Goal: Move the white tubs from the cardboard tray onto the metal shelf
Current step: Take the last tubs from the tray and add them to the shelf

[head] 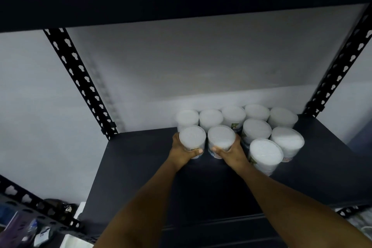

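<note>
Head view is showing each hand (184, 152) (231, 153) wrapping one light-looking, rigid, smooth-sided tub (192, 140) (221, 140) mid-wall, the grip curled snugly.

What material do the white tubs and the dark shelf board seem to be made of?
White tubs, such as the one the left hand grips: probably plastic; the lids look frosted and slightly translucent, the printed sides faintly glossy. Dark shelf board: likely painted metal; it looks flat, matt and even, and the perforated black upright suggests steel racking.
</note>
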